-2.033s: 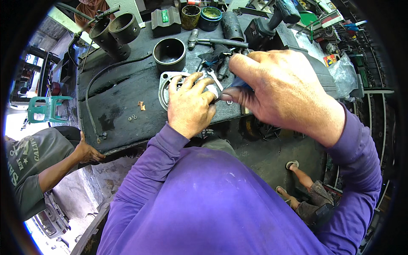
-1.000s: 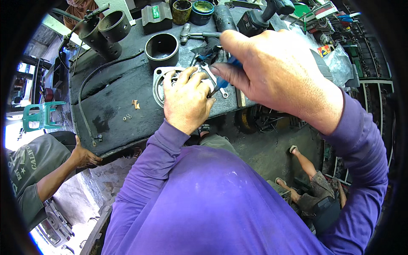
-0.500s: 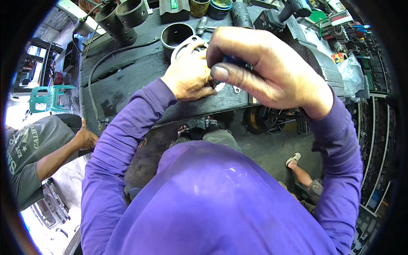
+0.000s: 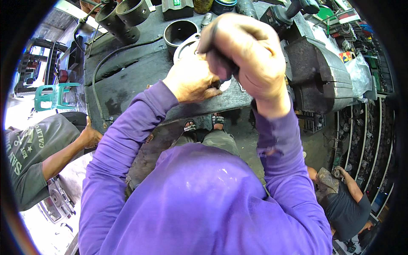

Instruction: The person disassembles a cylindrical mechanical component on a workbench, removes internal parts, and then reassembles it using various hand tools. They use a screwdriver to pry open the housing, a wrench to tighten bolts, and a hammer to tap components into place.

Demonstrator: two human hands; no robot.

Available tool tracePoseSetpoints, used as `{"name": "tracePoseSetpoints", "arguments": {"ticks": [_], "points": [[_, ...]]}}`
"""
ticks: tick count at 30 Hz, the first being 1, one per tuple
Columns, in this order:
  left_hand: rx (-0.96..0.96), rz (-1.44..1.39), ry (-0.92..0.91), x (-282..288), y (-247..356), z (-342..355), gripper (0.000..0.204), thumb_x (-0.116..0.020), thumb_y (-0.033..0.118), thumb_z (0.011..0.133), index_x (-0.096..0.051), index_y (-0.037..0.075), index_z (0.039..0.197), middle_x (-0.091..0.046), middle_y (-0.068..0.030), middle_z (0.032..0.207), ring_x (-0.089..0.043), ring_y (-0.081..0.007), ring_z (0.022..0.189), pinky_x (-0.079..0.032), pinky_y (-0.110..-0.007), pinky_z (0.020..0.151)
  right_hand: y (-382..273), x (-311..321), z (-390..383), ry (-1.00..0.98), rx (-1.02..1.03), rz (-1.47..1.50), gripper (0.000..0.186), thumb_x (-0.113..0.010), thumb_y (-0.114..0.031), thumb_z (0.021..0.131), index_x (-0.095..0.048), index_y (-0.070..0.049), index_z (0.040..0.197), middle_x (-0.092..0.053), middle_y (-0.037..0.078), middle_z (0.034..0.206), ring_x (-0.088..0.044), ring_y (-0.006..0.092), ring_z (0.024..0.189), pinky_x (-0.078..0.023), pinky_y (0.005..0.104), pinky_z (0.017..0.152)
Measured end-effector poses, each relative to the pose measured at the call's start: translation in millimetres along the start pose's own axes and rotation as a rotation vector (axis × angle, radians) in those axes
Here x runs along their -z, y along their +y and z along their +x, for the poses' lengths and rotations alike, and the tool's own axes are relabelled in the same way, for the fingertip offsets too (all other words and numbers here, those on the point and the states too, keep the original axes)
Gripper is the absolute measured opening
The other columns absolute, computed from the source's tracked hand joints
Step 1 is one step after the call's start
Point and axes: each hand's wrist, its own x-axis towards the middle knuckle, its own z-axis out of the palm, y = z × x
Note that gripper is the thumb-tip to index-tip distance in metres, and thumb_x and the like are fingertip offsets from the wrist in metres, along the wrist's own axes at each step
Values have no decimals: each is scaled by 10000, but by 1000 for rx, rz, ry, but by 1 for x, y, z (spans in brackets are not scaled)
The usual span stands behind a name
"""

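Note:
My left hand [image 4: 189,78] rests on the workbench with its fingers closed around a pale, round metal part [image 4: 183,50]. Over that part, my right hand [image 4: 253,55] is raised in a fist, partly smeared by motion. A blue handle showed in this fist half a second ago; now only a dark patch is visible at its lower left, and the tool's working end is hidden. Just beyond the metal part, a dark open cylinder [image 4: 169,41] stands upright. My right hand and wrist cover much of the part.
The dark workbench [image 4: 136,76] carries a long thin hose [image 4: 98,70] and large cylinders [image 4: 123,36] at back left. A cordless drill [image 4: 276,18] and a bulky black block [image 4: 318,70] occupy the right. One person [image 4: 36,146] is at the left, another [image 4: 346,208] at lower right.
My right forearm has swung inward to the left, and the fist has turned upward over the part. My left hand keeps its grip. The person at lower right now shows more fully.

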Motion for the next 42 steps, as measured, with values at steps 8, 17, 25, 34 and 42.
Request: {"name": "tracePoseSetpoints", "arguments": {"ticks": [8,17,25,34,42], "points": [[-72,-4,-3,6,3,0,301,-860,361,832,-818,178,1068,-714,53,1335,-563,-213,1410,-349,-569,1237,12,0,-25,449,1,-21,266,-759,-220,1055,-762,22,943,-723,19,848,-607,77,729,-493,267,667],[-141,-34,-7,1,-7,-1,252,-844,291,825,-807,174,1045,-727,19,1336,-558,-278,1412,-352,-621,1224,-2,-34,-15,656,125,-241,308,-761,-276,1064,-774,26,1117,-693,39,849,-576,83,682,-459,248,621],[31,-246,151,3,1,-3,475,-832,346,820,-750,115,1226,-691,-141,1348,-601,-388,1320,-410,-533,1202,2,15,-1,-298,39,442,187,-878,-149,924,-789,14,939,-749,112,898,-703,204,806,-556,340,740],[34,-1036,333,-6,-1,19,331,-815,303,906,-686,127,1155,-671,-85,1133,-654,-292,1086,-504,-418,996,28,-56,-12,589,429,-285,255,-903,-247,889,-741,-51,896,-620,59,720,-575,283,609,-460,382,607],[-26,-29,-9,8,7,0,404,-878,294,754,-735,102,1079,-716,-80,1358,-593,-301,1403,-325,-652,1234,13,42,-24,244,177,94,274,-691,-271,1050,-730,-5,996,-694,64,804,-619,164,657,-514,338,635]]}}
